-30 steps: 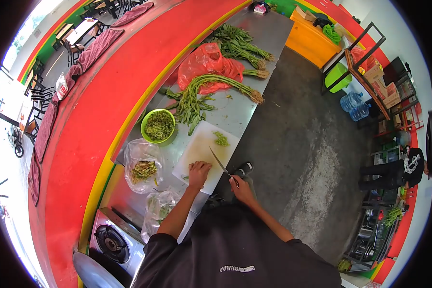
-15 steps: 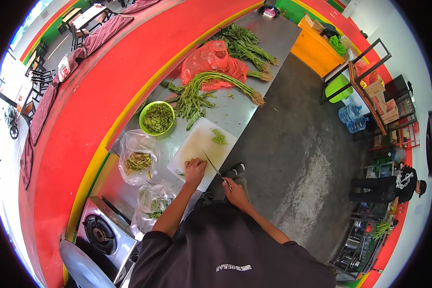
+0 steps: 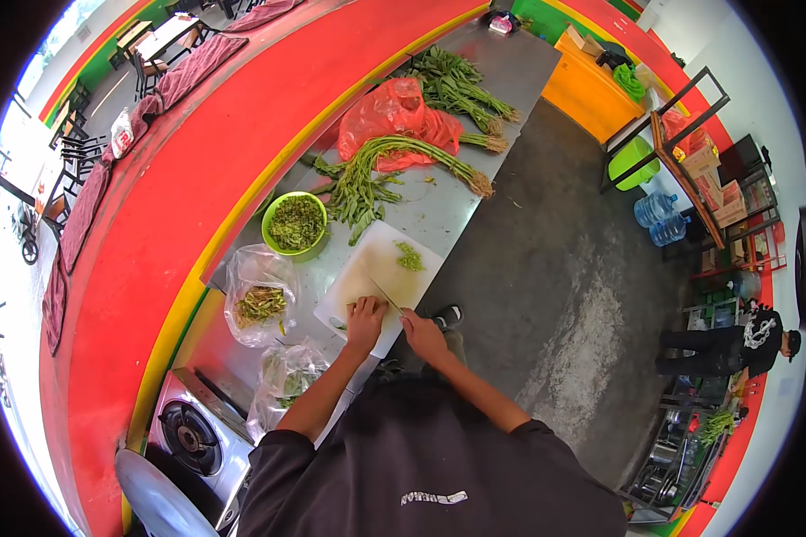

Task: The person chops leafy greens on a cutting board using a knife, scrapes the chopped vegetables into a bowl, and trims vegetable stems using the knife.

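A white cutting board (image 3: 356,273) lies at the edge of the metal counter. My left hand (image 3: 365,323) rests on it with fingers curled and pressed down; whatever they hold is hidden. From the right, my right hand (image 3: 423,335) grips the handle of a knife (image 3: 382,291), whose blade lies over the board close to my left fingers. Chopped green pieces (image 3: 410,257) form a small pile at the board's far right. Beside the board are a green bowl of chopped greens (image 3: 296,223) and a clear plastic bag (image 3: 261,304) with cut stems inside.
Long leafy stalks (image 3: 372,174) and a red plastic bag (image 3: 385,116) lie farther up the counter (image 3: 434,208). A second clear bag (image 3: 288,374) and a gas stove (image 3: 190,437) are at the lower left. A person (image 3: 734,345) stands at the far right.
My right hand has moved left, nearer my left hand, bringing the knife with it. My left hand stays on the board. The whole view has shifted somewhat.
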`<state>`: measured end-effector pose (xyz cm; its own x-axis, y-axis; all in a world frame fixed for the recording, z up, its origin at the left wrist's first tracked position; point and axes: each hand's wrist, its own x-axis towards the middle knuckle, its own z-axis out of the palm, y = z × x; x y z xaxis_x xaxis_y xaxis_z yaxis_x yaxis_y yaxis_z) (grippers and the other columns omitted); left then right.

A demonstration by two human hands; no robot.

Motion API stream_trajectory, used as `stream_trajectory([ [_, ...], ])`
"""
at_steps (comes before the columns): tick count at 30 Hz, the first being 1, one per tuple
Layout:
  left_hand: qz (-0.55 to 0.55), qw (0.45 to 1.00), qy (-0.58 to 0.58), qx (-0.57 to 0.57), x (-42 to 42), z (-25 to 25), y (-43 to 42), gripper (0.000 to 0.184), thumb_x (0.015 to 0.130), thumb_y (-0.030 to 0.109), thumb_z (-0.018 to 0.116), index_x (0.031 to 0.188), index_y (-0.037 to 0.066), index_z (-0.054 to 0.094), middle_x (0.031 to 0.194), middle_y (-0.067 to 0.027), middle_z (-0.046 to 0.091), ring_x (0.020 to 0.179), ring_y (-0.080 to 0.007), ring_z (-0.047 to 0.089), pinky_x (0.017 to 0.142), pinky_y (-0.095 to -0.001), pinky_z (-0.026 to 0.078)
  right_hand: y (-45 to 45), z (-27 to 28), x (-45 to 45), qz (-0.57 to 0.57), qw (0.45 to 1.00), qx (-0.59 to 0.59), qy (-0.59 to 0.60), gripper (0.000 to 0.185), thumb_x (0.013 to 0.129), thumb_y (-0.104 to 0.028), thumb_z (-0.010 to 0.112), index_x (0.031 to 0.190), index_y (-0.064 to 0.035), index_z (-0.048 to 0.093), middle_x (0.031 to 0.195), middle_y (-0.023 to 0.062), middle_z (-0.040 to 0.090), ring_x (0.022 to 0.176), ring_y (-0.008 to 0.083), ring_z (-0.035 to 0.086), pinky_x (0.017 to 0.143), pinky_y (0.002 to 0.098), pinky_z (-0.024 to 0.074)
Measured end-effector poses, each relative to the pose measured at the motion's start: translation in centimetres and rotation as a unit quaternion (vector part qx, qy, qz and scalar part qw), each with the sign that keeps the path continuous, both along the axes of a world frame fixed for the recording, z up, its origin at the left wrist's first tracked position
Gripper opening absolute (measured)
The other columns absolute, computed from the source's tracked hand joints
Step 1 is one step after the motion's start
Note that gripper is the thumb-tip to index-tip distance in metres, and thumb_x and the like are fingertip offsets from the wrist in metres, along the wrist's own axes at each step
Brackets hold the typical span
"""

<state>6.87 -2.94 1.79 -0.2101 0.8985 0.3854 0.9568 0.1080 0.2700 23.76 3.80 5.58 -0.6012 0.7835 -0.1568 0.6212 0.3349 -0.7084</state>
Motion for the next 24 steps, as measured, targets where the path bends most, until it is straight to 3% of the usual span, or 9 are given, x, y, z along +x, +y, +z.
stream_trajectory([
  [4, 0.005, 0.999, -0.033, -0.01, -0.2, -0.6, 0.0, 0.02, 0.082, 0.015, 0.062, 0.096, 0.017, 0.075, 0.095, 0.0025, 0.061, 0.098, -0.0189, 0.058, 0.086, -0.0404, 0.042, 1.3, 1.0, -0.6, 0.023, 1.0, -0.008, -0.017, 0.027, 0.103, -0.03, 0.05, 0.118, -0.0095, 0.061, 0.084, 0.0298, 0.066, 0.079, 0.0513, 0.064, 0.07, 0.0617, 0.0496],
  [12, 0.026, 0.987, -0.157, -0.015, -0.6, -0.2, 0.4, 0.008, 0.084, 0.017, 0.073, 0.091, 0.016, 0.076, 0.086, 0.0023, 0.067, 0.089, -0.0187, 0.063, 0.083, -0.0381, 0.04, -1.4, 1.9, 1.6, 0.006, 0.998, -0.041, -0.051, 0.029, 0.104, -0.033, 0.047, 0.121, -0.0116, 0.058, 0.084, 0.0289, 0.067, 0.078, 0.0514, 0.064, 0.069, 0.063, 0.0502],
  [17, 0.013, 0.993, -0.12, -0.004, -0.5, -0.3, 0.3, 0.007, 0.085, 0.018, 0.07, 0.089, 0.017, 0.075, 0.086, 0.0033, 0.064, 0.089, -0.0183, 0.062, 0.083, -0.0395, 0.04, -2.1, -0.2, 1.1, 0.012, 0.999, 0.01, -0.047, 0.031, 0.104, -0.034, 0.047, 0.13, -0.0173, 0.056, 0.08, 0.0279, 0.067, 0.074, 0.0492, 0.066, 0.064, 0.061, 0.0515],
  [24, 0.022, 0.996, -0.087, -0.011, -0.1, 0.3, -0.2, 0.011, 0.085, 0.017, 0.072, 0.095, 0.017, 0.077, 0.087, 0.0019, 0.064, 0.089, -0.019, 0.062, 0.085, -0.0397, 0.041, 1.1, -1.2, -3.0, 0.025, 0.999, 0.037, -0.002, 0.028, 0.104, -0.033, 0.048, 0.125, -0.0156, 0.056, 0.077, 0.027, 0.067, 0.072, 0.0501, 0.065, 0.063, 0.0612, 0.0519],
])
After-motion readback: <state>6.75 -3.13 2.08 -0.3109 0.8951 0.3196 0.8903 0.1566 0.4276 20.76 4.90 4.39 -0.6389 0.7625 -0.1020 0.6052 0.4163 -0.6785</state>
